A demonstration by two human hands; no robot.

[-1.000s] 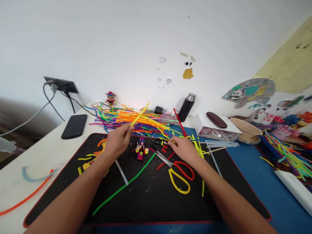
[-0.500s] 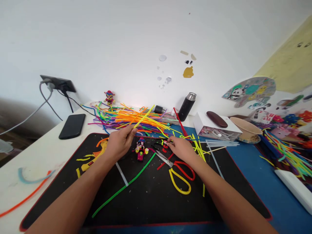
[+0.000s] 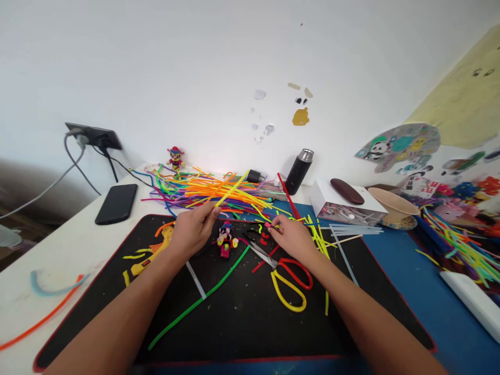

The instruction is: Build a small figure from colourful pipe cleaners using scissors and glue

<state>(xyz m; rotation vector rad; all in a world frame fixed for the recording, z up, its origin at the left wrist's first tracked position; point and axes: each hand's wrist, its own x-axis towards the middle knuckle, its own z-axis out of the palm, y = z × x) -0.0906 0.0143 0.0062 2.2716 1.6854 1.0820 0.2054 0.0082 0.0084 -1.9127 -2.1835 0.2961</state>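
Note:
My left hand (image 3: 195, 227) is closed in a pinch around a yellow pipe cleaner (image 3: 233, 187), which slants up and right from the fingers. My right hand (image 3: 291, 235) hovers over small cut pieces, its fingers curled and slightly apart, with a tiny pink piece (image 3: 267, 224) just beyond the fingertips. Small red pieces (image 3: 264, 238) and a bent yellow-green piece (image 3: 260, 228) lie beside it. Below the right hand are scissors (image 3: 279, 268) with one red and one yellow handle. A small figure (image 3: 225, 240) in magenta and yellow sits between my hands.
A pile of coloured pipe cleaners (image 3: 219, 190) lies behind the black mat (image 3: 242, 323). A green pipe cleaner (image 3: 199, 299) crosses the mat. Around it are a phone (image 3: 116, 204), a black flask (image 3: 300, 172), a white box (image 3: 347, 203), a bowl (image 3: 394, 202) and another figure (image 3: 175, 158).
My right hand's fingers have drawn back slightly to the right and loosened from their pinch; the pink piece now shows by the fingertips. My left hand keeps the yellow pipe cleaner nearly still.

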